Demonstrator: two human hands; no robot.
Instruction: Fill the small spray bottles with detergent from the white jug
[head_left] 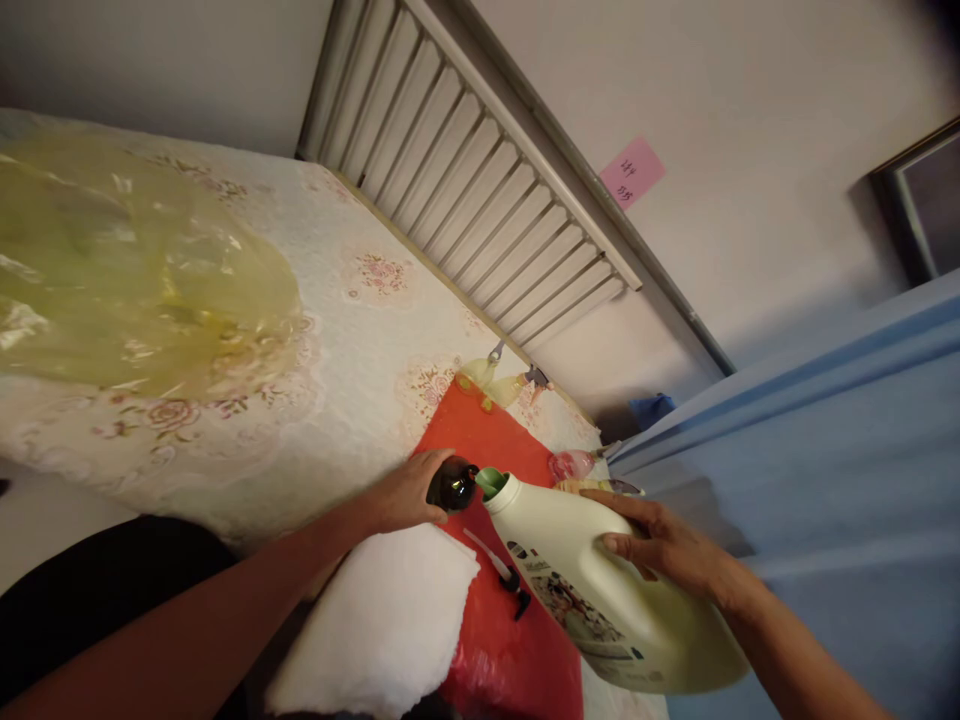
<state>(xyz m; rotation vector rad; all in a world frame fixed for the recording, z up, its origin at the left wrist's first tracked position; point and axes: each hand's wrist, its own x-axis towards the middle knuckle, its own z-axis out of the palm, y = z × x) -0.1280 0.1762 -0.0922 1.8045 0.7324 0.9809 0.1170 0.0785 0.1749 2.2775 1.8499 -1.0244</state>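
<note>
The jug [637,610] is pale creamy green, its spout [492,484] brighter green, the bottle [454,485] near black. Beneath, a plain red mat [517,635]; beside it a white towel [375,620]. Pink flowers pattern the cream tablecloth [356,390]; the bag [150,260] is yellow, the curtain [847,480] blue

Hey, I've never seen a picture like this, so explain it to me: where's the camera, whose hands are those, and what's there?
There is no machine here. A person wears the camera on their head, looking down at their own bare hands. The left hand holds a dark bottle; the right hand grips a large pale jug, tilted with its spout at the bottle's mouth. I can't tell whether liquid is flowing. On the flowered tablecloth lie a yellow plastic bag and a red covering, with a loose pump top on the red.
</note>
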